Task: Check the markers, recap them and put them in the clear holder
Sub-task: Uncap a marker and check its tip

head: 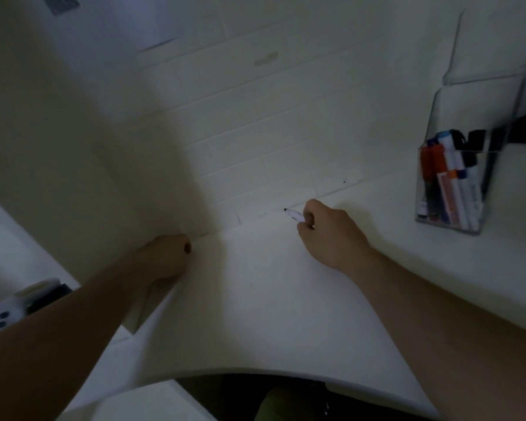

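Nearest, both forearms reach out over the white table (255,314). The left hand (167,256) lies at the table's left edge, fingers curled into a fist; a small dark end shows at its thumb side, perhaps the cap, but I cannot tell. Farther in, the right hand (328,235) pinches an uncapped marker (295,215). Its dark tip sits at the seam where table meets tiled wall (240,132), and its long axis runs up-left from the fingers, toward the wall and away from the holder. The clear holder (451,221) stands well apart to the right, farther back, already holding several capped markers upright. The right hand is the nearer to it. Recapping looks like the step due next, so the two hands must first meet.
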Action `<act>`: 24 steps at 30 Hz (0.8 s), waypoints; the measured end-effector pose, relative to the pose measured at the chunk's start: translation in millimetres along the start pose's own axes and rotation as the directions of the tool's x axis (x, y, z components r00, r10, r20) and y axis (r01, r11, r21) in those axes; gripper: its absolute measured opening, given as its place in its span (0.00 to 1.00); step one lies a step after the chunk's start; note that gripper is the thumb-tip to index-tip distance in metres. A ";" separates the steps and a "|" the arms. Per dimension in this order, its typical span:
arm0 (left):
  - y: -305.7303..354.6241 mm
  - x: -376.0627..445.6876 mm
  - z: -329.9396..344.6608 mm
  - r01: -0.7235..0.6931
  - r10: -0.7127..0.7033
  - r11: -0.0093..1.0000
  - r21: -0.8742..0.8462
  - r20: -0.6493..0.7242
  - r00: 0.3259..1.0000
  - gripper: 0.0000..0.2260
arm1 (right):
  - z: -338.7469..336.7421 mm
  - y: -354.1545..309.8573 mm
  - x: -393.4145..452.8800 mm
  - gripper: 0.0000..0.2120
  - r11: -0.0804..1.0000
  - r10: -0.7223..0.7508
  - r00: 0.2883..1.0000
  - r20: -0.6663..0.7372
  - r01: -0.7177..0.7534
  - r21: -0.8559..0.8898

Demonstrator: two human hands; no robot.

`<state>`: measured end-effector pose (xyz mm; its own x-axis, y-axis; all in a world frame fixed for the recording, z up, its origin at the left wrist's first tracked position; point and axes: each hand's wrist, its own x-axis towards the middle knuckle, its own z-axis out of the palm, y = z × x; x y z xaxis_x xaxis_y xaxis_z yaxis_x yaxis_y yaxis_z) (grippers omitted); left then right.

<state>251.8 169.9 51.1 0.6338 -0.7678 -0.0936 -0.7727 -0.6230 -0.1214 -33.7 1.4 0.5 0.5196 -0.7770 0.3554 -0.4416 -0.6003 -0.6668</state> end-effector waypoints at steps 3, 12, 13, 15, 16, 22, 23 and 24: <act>12.1 -3.8 -2.6 -0.064 0.063 0.996 -0.065 -0.030 0.998 0.14 | 0.9 0.2 1.8 0.12 1.000 0.013 1.000 -0.013 -0.014 -0.006; 147.8 -6.7 -4.3 -0.583 0.544 0.767 -0.268 -0.211 0.812 0.18 | -16.2 18.0 9.6 0.13 0.998 0.066 0.992 -0.106 -0.065 0.009; 153.7 -1.2 -5.0 -0.602 0.557 0.744 -0.292 -0.227 0.799 0.18 | -18.5 20.9 10.7 0.13 0.997 0.072 0.990 -0.118 -0.070 0.020; 158.8 10.0 -4.5 -0.627 0.569 0.701 -0.341 -0.262 0.779 0.17 | -20.3 26.3 12.9 0.12 0.996 0.083 0.987 -0.141 -0.078 0.037; 158.8 14.4 -2.6 -0.635 0.569 0.680 -0.367 -0.281 0.773 0.15 | -20.0 28.2 14.0 0.12 0.995 0.091 0.985 -0.150 -0.085 0.043; 148.7 26.5 21.3 -0.621 0.508 0.596 -0.508 -0.360 0.782 0.18 | -14.8 30.1 14.6 0.14 0.990 0.131 0.981 -0.142 -0.122 0.075; 149.6 27.8 21.5 -0.628 0.516 0.623 -0.466 -0.358 0.778 0.18 | -14.5 29.6 14.2 0.15 0.991 0.121 0.983 -0.141 -0.112 0.068; 150.7 29.0 21.0 -0.627 0.513 0.654 -0.423 -0.361 0.779 0.17 | -13.9 29.0 14.1 0.15 0.993 0.106 0.984 -0.140 -0.099 0.059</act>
<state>154.5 56.8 9.3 0.0849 -0.9713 0.2220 -0.9178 0.0105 0.3970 -49.2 -29.6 -4.7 0.3621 -0.8553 0.3706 -0.4473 -0.5082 -0.7360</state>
